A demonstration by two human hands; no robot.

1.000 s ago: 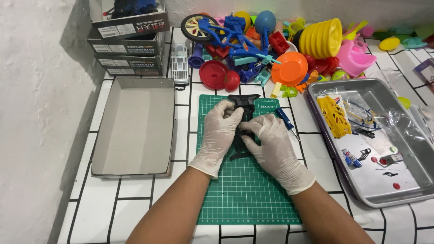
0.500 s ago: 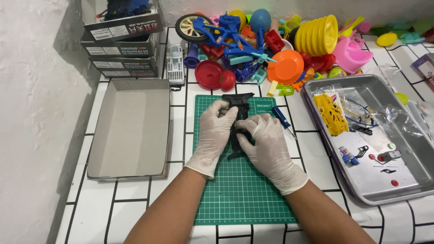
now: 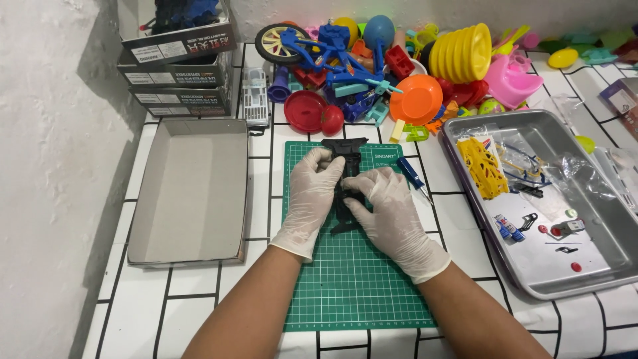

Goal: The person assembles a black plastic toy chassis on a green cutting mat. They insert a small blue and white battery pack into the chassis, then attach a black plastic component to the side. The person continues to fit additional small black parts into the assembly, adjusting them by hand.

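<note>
Spreading across the whole view, a white tiled worktop (image 3: 199,292) with dark grout carries everything else. Both forearms come in from the near edge and meet over a green cutting mat (image 3: 352,279) with a small pale label patch at its far right corner. An open grey cardboard tray (image 3: 189,193) lies left of the mat, and a steel tray (image 3: 598,266) holding a yellow plastic part and small bits lies right of it. Far left, three dark boxes (image 3: 179,73) are stacked, each with a white rectangular label on its near face. A heap of coloured plastic toys (image 3: 399,66) fills the far side. The left hand (image 3: 311,193), in a pale glove, curls its fingers over the left side of a black plastic chassis (image 3: 345,179) lying at the far middle of the mat. The right hand (image 3: 389,213), gloved too, presses fingers on the chassis's right side, so both hands grip it. A small blue-handled screwdriver (image 3: 415,179) lies just right of the right hand.
</note>
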